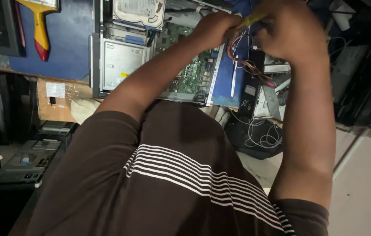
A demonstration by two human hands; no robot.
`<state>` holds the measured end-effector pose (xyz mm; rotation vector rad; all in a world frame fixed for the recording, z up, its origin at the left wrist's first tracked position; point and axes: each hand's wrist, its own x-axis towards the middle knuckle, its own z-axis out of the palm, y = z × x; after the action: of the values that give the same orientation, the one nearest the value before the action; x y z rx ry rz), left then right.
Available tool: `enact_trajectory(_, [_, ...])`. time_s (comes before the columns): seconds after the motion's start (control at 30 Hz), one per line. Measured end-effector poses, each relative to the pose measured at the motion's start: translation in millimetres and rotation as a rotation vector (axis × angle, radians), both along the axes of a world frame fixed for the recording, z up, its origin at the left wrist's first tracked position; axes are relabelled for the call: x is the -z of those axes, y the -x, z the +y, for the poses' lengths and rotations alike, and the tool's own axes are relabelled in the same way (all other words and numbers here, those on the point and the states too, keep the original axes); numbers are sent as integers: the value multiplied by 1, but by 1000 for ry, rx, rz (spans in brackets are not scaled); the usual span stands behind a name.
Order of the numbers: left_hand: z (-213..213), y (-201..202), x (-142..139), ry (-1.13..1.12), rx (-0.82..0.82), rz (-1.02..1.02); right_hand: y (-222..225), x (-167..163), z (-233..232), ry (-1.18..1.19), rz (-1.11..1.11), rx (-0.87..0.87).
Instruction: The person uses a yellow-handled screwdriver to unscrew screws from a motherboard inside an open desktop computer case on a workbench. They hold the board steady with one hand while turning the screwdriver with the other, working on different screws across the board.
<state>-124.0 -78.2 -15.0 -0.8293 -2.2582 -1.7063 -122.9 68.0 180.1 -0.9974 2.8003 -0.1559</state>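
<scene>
Hands: left hand [214, 28] and right hand [288, 30] close together, both clamped on a yellow-handled tool [250, 19].
Where: above the open computer case [150, 57], beside its wire bundle [246, 61].
Risk: a slip could likely gouge the green circuit board [192, 72].

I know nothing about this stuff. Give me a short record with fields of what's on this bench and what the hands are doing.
Place: blue mat on a workbench
Main thing: open computer case, green circuit board showing
Left hand: closed around a yellow-handled tool
Right hand: closed on the same tool, over the bundle of wires
Nearby: hard drive at top, yellow and red tool on the mat
</scene>
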Motion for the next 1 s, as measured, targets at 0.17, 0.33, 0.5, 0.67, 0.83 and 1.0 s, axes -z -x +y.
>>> enact_trajectory(0.17, [-3, -1, -7, -28, -6, -93, -3, 25, -1, -325, 358, 120])
enact_trajectory(0.33, [-2, 1, -8, 11, -68, -6, 1, 30, 12, -300, 326, -5])
enact_trajectory(0.5, [0, 1, -9, -3, 0, -34, -2, 25, 16, -110, 244, -35])
enact_trajectory(0.67, [-5, -1, -10, 41, -57, -75, 7, 43, 5, -252, 271, 190])
enact_trajectory(0.83, [-3, 1, -11, -155, 66, -53, 6, 44, 21, -211, 302, 44])
enact_trajectory(1.0, [-4, 0, -8, 14, 5, -129, 4, 55, 24, -67, 308, 88])
